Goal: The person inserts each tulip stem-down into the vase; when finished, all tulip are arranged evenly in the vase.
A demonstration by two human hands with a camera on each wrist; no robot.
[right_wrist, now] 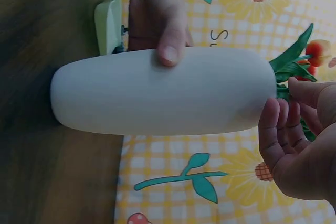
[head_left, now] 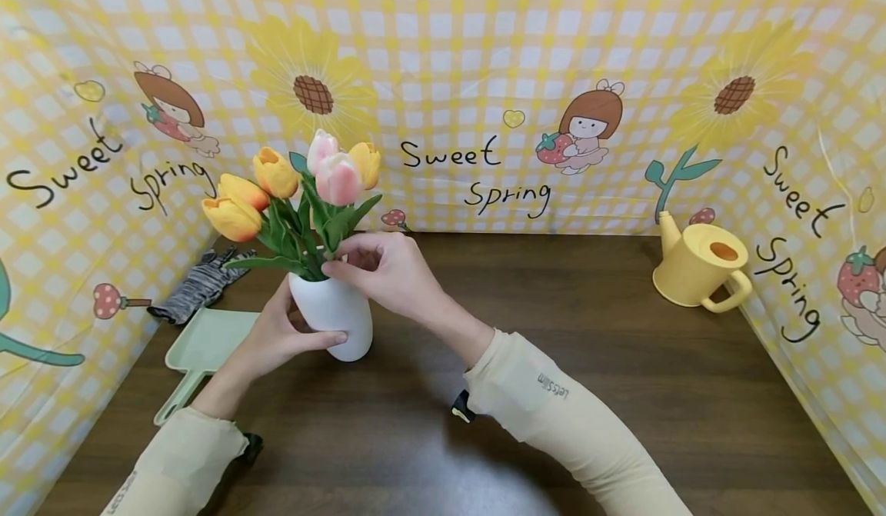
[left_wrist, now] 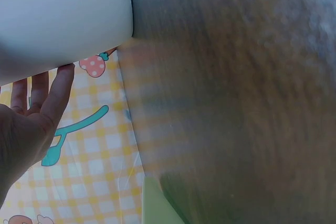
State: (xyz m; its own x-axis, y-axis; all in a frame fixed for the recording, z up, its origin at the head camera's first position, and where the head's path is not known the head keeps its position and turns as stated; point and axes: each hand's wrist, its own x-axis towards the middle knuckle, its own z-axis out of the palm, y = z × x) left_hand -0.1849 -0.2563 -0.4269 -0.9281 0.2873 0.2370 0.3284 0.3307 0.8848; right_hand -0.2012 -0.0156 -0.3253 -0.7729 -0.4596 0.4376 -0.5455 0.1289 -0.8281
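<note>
A white vase [head_left: 339, 316] stands on the brown table, holding several artificial tulips: pink ones [head_left: 339, 181] at the right and yellow-orange ones [head_left: 231, 218] at the left, with green leaves. Wrapped about the vase's left side is my left hand [head_left: 273, 331], its thumb across the front; in the left wrist view, fingertips touch the far side of the vase [left_wrist: 63, 22]. At the vase mouth my right hand [head_left: 391, 274] pinches a green stem [right_wrist: 282, 92] between thumb and index finger. The other fingers of that hand curve beside the rim.
A pale green dustpan [head_left: 214, 339] lies left of the vase, with a grey-black knitted glove [head_left: 201, 285] behind it. At the right stands a yellow watering can [head_left: 699, 266]. Checked yellow cloth [head_left: 443, 78] with printed flowers walls the back and sides of the table [head_left: 554, 362].
</note>
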